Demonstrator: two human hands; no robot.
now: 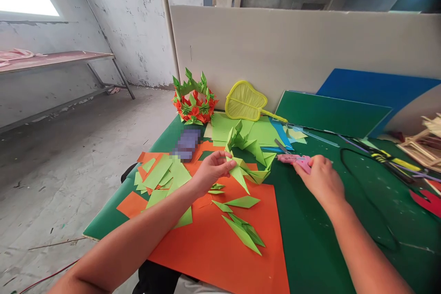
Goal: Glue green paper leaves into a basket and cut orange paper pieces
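Between the thumb and fingers of my left hand (218, 165) is a light green folded-paper crown (263, 170), a ring of pointed leaf shapes held above the table. My right hand (324, 179) is wrapped round a pink glue gun (296, 161), its nozzle pointing left, close to the crown's right side. Below the crown, several folded green paper leaves (243, 229) lie on a large orange paper sheet (220, 257). A finished-looking orange and green paper crown (195, 103) stands at the table's far left corner.
Green and orange paper scraps (165, 174) are spread at the left beside a blurred purple object (188, 144). A yellow fan (246, 101) leans on the back panel. A black cable (361, 193), tools (389, 158) and wooden frames (423, 144) lie on the right.
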